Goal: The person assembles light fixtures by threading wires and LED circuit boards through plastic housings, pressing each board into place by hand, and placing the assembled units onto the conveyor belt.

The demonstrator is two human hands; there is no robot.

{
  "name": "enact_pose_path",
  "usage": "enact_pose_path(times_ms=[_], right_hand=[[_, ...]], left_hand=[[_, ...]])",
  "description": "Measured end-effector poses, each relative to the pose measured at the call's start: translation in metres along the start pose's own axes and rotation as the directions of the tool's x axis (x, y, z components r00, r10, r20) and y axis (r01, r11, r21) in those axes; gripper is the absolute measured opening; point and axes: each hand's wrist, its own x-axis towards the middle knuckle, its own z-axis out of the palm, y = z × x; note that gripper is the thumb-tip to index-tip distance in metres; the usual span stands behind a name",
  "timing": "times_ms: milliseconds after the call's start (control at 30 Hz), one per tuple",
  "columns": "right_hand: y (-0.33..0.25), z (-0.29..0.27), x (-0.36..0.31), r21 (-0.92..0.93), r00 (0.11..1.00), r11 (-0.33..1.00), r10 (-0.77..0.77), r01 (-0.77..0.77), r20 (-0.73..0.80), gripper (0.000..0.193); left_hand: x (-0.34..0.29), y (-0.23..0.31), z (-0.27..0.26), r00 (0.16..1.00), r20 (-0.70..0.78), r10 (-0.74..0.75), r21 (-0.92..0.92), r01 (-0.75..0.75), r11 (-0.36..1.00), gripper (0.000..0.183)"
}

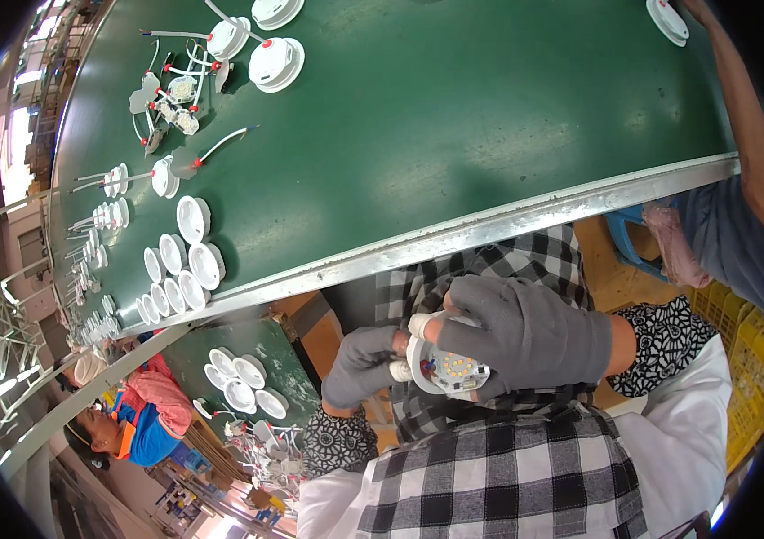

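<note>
Over my lap, both hands hold a round white lamp housing (pixel 416 361) with its open side toward me. Inside it sits an LED board (pixel 456 366) with small yellow chips and a bit of red at one side. My right hand (pixel 526 334), in a grey glove with bare fingertips, wraps the housing from above and the right. The gloved left hand (pixel 366 366) is closed at the housing's left rim, thumb and finger pressed to it. White wraps cover some fingertips. Part of the housing is hidden behind the right fingers.
A green worktable (pixel 454 126) with a metal edge (pixel 490 226) lies ahead. White cups (pixel 193 219), wired LED boards (pixel 182 90) and wired lamps (pixel 276 65) stand on its left. More cups (pixel 240 395) lie on a lower surface. A co-worker's arm (pixel 746 117) and yellow crates (pixel 741 350) are right.
</note>
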Motion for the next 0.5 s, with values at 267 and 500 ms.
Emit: enact_pose_path(times_ms=[267,500], right_hand=[[0.016,0.018,-0.021,0.178,0.998,0.984,0.006,-0.016,0.058,0.1],[0.008,0.058,-0.048,0.368,0.888,0.849,0.222,-0.379,0.402,0.087]], left_hand=[[-0.009,0.026,0.035,0.912,-0.156,-0.38,0.111,0.399,0.91,0.018],[-0.017,0.027,0.049,0.833,-0.083,-0.548,0.182,0.553,0.813,0.021]])
